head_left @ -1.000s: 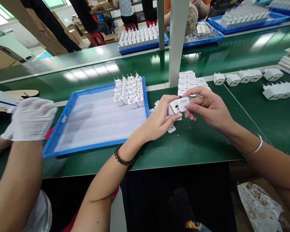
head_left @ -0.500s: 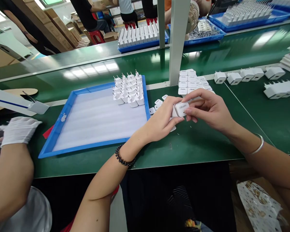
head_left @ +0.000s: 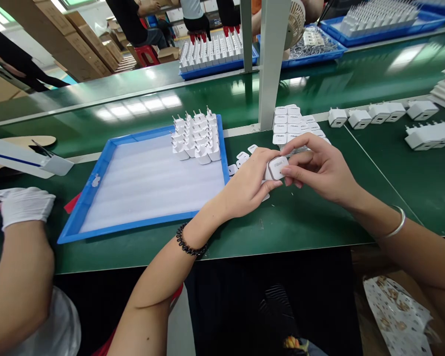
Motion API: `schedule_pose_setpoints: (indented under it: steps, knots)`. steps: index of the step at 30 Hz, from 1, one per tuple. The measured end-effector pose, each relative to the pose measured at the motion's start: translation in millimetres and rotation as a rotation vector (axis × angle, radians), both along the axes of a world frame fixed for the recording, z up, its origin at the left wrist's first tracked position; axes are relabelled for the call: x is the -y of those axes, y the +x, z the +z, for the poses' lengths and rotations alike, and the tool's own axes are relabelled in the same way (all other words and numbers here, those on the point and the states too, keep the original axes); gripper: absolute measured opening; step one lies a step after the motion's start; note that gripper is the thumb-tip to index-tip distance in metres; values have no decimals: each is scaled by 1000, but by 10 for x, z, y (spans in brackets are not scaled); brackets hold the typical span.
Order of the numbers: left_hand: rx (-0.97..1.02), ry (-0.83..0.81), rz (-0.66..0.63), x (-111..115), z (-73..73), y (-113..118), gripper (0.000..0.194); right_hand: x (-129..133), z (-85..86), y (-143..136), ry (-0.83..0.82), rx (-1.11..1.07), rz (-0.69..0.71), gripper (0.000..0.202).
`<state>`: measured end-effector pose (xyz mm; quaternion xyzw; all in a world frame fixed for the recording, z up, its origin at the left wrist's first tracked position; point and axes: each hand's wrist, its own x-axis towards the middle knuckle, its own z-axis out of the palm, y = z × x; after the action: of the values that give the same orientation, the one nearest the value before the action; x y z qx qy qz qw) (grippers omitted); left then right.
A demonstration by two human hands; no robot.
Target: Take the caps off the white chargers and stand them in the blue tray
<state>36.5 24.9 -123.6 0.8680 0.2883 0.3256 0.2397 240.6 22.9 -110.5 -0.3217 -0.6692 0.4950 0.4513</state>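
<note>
Between my two hands is a white plug charger point(head_left: 277, 168) with grey print on its face. My left hand point(head_left: 251, 180) is closed around its left side. The thumb and fingertips of my right hand point(head_left: 313, 165) pinch the charger's right edge. Just behind my hands lie rows of white chargers point(head_left: 287, 123), printed faces up. A few loose white pieces point(head_left: 242, 158) rest beside my left fingers, partly hidden. To the left, a blue tray point(head_left: 133, 225) with a white liner bears a cluster of chargers point(head_left: 196, 136), prongs up.
A grey post point(head_left: 269, 64) rises behind my hands. More chargers point(head_left: 381, 113) stand along the right of the green bench point(head_left: 311, 232). At the left, a co-worker's gloved hand point(head_left: 27, 205) is near a white box point(head_left: 25, 155). Across the bench are blue trays point(head_left: 215, 66) of chargers.
The charger is turned slightly in my fingers, and my right fingertips have shifted a little left. The co-worker's gloved hand has moved slightly left and down.
</note>
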Motion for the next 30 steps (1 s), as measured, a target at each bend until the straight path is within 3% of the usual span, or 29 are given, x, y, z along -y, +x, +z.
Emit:
schedule_pose_setpoints:
  steps: [16,30]
  knots:
    - [-30,116,-22,5,15,14,44,-18,80,20,-148,-8,82,42]
    - [-81,222,-29,-35,-79,8,45,-101,18,61,-274,10,145,49]
